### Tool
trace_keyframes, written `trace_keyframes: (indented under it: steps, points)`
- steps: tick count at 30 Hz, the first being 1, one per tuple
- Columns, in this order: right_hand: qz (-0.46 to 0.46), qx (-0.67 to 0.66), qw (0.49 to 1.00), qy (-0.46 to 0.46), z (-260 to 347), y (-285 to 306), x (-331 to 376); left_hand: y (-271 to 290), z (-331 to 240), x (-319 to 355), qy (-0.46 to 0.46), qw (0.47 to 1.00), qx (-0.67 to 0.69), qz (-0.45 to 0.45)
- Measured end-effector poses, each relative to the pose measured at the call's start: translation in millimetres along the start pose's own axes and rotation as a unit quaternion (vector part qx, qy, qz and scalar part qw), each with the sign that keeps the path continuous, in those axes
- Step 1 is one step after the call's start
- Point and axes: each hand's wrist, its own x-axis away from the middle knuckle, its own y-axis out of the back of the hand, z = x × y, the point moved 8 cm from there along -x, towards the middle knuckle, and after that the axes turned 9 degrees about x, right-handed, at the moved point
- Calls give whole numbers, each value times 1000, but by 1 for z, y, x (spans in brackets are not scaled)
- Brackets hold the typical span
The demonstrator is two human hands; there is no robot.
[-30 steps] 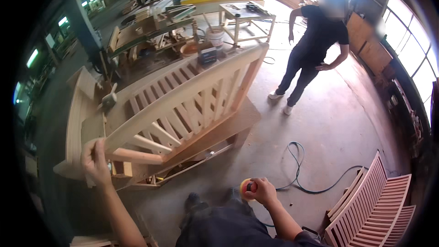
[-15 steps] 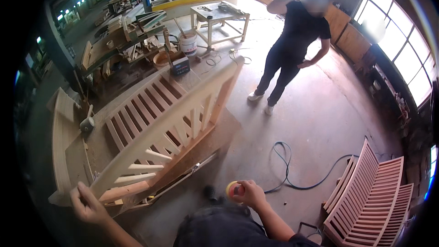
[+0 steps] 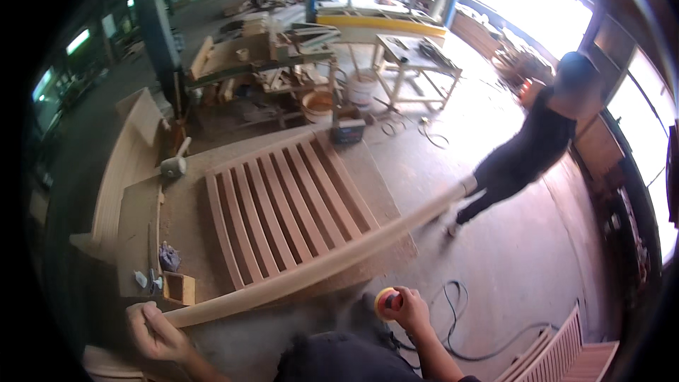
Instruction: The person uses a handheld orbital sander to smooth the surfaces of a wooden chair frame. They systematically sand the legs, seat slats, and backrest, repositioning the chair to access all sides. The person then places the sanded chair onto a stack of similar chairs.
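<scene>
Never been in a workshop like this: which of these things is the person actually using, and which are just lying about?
In use:
left hand gripping the slatted wooden frame
right hand holding a round orange-and-yellow tool

Lying about:
mallet
small wooden box
white bucket
black cable

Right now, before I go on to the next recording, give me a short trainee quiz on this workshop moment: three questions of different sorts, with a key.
1. True or false: the left hand grips the near end of the long curved wooden rail.
2. Which does the right hand hold? A) a mallet B) a round orange and yellow tool C) a white bucket
3. Fill in: the slatted wooden frame lies on the ______.

Key: 1 true. 2 B, the round orange and yellow tool; the mallet lies apart on the workbench, the white bucket stands farther off. 3 workbench.
</scene>
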Motion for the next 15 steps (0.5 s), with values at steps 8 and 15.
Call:
trace_keyframes:
  steps: [8,15]
  points:
    - [-26,-82,996,7,-39,25,-78,1,11,-2,167,985,-48,-8]
    - [-169,-330,926,-69,-127,91,-135,-115,-155,-18,12,984,-4,176]
